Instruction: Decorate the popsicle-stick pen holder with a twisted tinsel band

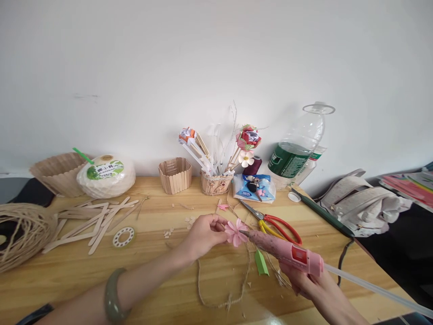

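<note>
The desk (84,275) is smooth, lightly glossy pale wood. At left lie matt wooden sticks (91,221) and rough twine (23,232). The glue gun (287,253) is matt pink plastic; the flower (236,232) looks like thin pink paper. Upper right, the bottle (297,149) is clear glossy plastic.

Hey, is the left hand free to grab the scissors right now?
Probably not as it stands. The left hand is pinching the pink paper flower, and the glue gun in the right hand lies across the way to the scissors. It would likely have to set the flower down first.
</note>
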Motion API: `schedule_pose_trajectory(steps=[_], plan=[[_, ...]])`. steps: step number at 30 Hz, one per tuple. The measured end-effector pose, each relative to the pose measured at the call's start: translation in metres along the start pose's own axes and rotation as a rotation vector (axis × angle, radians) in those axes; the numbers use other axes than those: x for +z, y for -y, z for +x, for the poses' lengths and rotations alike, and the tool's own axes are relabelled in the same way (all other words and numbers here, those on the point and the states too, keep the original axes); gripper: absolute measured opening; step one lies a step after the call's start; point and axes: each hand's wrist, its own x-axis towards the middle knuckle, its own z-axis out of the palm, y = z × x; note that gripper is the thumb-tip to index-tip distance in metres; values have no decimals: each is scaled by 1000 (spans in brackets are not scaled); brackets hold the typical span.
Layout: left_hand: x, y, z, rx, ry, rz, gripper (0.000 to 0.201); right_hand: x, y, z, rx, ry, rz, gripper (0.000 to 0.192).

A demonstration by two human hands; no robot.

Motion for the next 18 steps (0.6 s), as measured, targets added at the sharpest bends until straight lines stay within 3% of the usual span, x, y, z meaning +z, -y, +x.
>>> schedule_pose_trajectory(steps=[18], plan=[[-1, 5, 2, 0, -31, 72, 25, -4, 4, 2, -17, 17, -49, 41]])
